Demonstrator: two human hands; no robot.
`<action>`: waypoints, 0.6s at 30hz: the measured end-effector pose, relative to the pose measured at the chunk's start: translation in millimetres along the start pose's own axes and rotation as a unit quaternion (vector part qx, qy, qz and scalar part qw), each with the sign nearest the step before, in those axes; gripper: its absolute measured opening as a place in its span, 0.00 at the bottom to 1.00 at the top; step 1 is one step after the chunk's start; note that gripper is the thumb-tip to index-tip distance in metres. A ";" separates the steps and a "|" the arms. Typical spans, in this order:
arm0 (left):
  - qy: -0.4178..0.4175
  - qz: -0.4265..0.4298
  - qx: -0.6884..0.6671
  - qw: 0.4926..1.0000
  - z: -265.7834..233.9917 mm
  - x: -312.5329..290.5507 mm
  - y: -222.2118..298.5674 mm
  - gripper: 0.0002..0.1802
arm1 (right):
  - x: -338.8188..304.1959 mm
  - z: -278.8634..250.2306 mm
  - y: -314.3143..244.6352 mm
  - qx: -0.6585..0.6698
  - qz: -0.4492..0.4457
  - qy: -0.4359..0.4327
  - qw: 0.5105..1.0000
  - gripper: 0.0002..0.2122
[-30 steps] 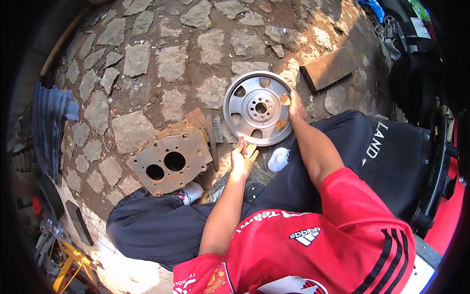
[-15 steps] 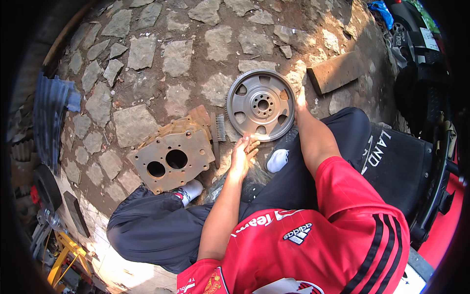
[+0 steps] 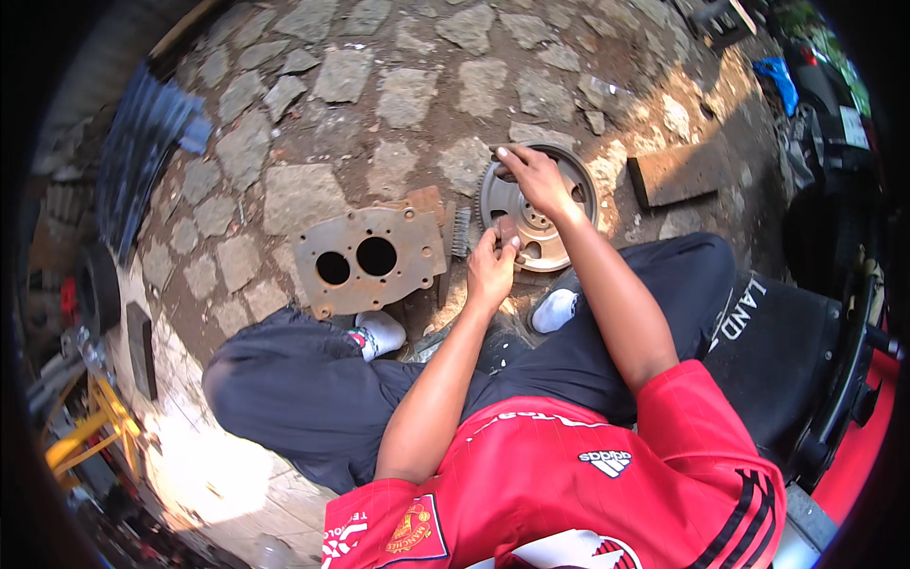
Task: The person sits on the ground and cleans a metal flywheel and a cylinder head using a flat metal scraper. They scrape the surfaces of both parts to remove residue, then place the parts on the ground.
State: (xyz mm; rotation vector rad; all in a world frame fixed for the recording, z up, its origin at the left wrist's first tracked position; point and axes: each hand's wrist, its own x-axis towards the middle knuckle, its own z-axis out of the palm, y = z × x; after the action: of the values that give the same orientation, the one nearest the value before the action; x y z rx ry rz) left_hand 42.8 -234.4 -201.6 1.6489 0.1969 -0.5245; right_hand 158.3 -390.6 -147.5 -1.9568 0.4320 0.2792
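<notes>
A grey toothed flywheel [image 3: 509,200] lies in front of me, with bolt holes round its hub and larger openings in its face. My right hand [image 3: 538,183] reaches over it, its fingers closed on the upper left rim. My left hand [image 3: 490,272] is closed on a small, flat, reddish-brown piece [image 3: 506,229] at the flywheel's lower left edge; its exact kind is unclear. Left of the wheel stands a rusty metal housing [image 3: 403,284] with two large round holes. A wire brush [image 3: 462,233] rests between housing and flywheel.
A wooden block [image 3: 675,175] lies to the right on the uneven stone paving [image 3: 303,199]. Blue corrugated sheet [image 3: 142,142] stands at the far left, above a yellow metal frame [image 3: 90,431]. A black padded panel [image 3: 777,332] is beside my right knee.
My right hand has moved from the flywheel's right rim to its upper left rim. My left hand, earlier open at the lower rim, now grips the reddish-brown piece. The view has shifted.
</notes>
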 end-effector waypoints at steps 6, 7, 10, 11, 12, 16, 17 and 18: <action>0.135 0.065 -0.093 0.984 -61.4 -39.5 94.0 0.09 | -90.4 34.1 -46.3 0.005 -0.098 -0.100 0.990 0.19; 0.133 0.087 -0.135 0.978 -64.6 -40.8 88.1 0.08 | -98.3 36.9 -42.3 -0.033 -0.099 -0.110 0.988 0.19; 0.135 0.100 -0.201 0.965 -62.3 -52.6 64.7 0.12 | -123.3 60.4 -24.3 0.167 -0.055 -0.038 0.984 0.15; 0.139 0.104 -0.232 0.957 -58.6 -56.6 60.6 0.13 | -131.3 65.0 -21.6 0.202 -0.043 -0.005 0.978 0.14; 0.133 0.074 -0.183 0.971 -60.1 -60.8 58.4 0.19 | -140.9 69.0 -22.0 0.258 0.002 0.042 0.965 0.12; 0.190 0.120 -0.113 0.968 -63.8 -77.8 62.1 0.09 | -183.9 81.7 -18.9 0.403 0.090 0.129 0.902 0.12; 0.200 0.123 -0.122 0.964 -71.6 -80.3 67.6 0.09 | -186.1 83.3 -11.8 0.394 0.092 0.125 0.906 0.12; 0.215 0.126 -0.128 0.960 -86.6 -80.6 69.5 0.09 | -191.0 91.6 -24.7 0.403 0.115 0.115 0.901 0.12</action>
State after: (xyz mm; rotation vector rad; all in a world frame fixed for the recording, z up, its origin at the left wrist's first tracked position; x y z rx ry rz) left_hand 20.6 -147.1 -98.1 1.4862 0.3535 0.0586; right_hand -4.6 -264.9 -91.3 -1.1207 0.7920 -0.0010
